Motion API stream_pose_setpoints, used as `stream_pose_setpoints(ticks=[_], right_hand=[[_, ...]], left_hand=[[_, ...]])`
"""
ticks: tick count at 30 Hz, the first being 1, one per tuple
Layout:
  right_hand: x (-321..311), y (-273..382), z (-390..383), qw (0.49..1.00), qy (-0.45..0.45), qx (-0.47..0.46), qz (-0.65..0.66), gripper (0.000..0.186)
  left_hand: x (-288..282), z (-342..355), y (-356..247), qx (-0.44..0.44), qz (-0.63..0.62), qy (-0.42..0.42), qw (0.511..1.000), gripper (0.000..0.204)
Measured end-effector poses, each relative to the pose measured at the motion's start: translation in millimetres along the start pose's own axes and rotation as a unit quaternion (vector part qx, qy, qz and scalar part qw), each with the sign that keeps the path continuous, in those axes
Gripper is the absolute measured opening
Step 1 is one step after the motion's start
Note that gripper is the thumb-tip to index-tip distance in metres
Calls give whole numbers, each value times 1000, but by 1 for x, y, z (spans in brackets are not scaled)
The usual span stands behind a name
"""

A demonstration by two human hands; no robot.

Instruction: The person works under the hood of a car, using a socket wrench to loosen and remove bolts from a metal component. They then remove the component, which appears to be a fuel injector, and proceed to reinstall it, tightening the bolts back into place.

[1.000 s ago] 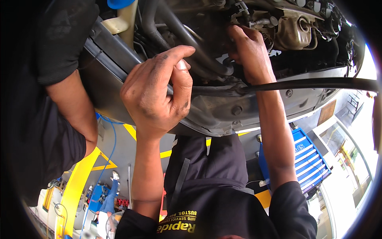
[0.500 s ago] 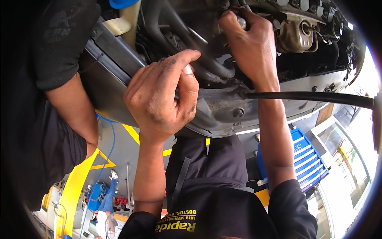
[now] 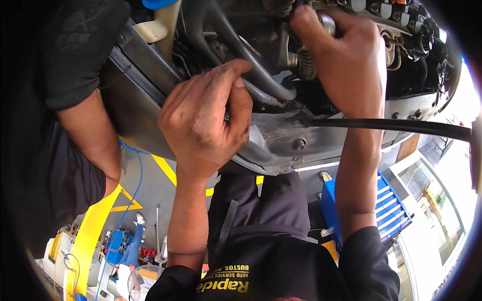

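My left hand (image 3: pixel 205 119) hovers over the front edge of the engine bay, beside black hoses (image 3: pixel 241 52). Its fingers are curled and the thumb meets the index finger; whatever lies inside the curl is hidden. Deeper in the bay, my right hand (image 3: pixel 346 62) is closed round a shiny round metal part (image 3: pixel 327 24), only partly visible between thumb and fingers. Just left of that hand, a ribbed, coil-like part (image 3: pixel 306 64) shows beneath it.
A black rod (image 3: pixel 391 124) crosses over my right forearm. At the left, another person's arm in a dark glove (image 3: pixel 83 55) reaches in near a cream filler neck with a blue cap (image 3: pixel 159 2). A blue tool cabinet (image 3: pixel 386 205) stands on the floor at right.
My right hand has shifted right with the metal part, uncovering the coil-like part. The left hand has barely moved and keeps its curl.
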State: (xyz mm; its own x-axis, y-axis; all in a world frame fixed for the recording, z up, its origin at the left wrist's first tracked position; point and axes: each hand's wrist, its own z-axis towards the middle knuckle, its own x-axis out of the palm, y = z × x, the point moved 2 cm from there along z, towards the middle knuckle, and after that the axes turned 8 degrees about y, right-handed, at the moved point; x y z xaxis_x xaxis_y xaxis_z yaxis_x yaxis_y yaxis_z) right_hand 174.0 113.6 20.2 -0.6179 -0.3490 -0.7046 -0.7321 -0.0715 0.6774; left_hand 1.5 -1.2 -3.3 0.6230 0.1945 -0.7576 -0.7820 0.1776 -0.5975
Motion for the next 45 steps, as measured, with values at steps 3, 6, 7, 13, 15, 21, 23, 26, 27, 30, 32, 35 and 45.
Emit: stream_pose_setpoints(ticks=[3, 6, 7, 13, 15, 21, 23, 26, 27, 30, 32, 35, 45], right_hand=[[1, -4, -10, 1000, -23, 1, -13, 38], [-5, -3, -6, 999, -41, 0, -24, 38], [-8, -2, -2, 999, -40, -1, -27, 38], [-9, 6, -8, 997, -9, -4, -81, 38], [-3, -3, -20, 993, -11, -43, -112, 37], [-8, -16, -54, 993, 30, 70, 86, 32], [1, -19, -61, 991, -2, 72, 109, 33], [6, -39, -65, 944, 69, 58, 316, 21], [6, -47, -58, 948, 75, 37, 307, 24], [19, -80, -44, 968, 78, -49, 232, 41], [24, -76, -43, 980, 132, -115, 99, 73], [36, -69, -36, 980, 154, -92, 88, 74], [28, -70, -26, 972, 167, -55, 155, 32]], left_hand=[[1, 0, 0, -7, 15, 9, 1000, 13], [3, 1, -3, 0, 37, 12, 999, 13], [6, 1, -1, 6, 46, 6, 999, 13], [24, 10, -15, -75, 20, 119, 990, 19], [33, 20, -23, -93, -9, 158, 983, 22], [57, 43, -28, -15, 27, 192, 981, 32], [58, 42, -20, -40, 8, 274, 961, 53], [52, 33, -10, -4, -20, 261, 965, 55], [50, 33, -11, -7, -27, 259, 966, 56], [52, 30, -16, -20, -62, 212, 975, 59], [52, 30, -15, -19, -82, 182, 980, 60], [48, 27, -13, -19, -87, 199, 976, 61], [61, 33, -22, -31, -113, 119, 986, 38]])
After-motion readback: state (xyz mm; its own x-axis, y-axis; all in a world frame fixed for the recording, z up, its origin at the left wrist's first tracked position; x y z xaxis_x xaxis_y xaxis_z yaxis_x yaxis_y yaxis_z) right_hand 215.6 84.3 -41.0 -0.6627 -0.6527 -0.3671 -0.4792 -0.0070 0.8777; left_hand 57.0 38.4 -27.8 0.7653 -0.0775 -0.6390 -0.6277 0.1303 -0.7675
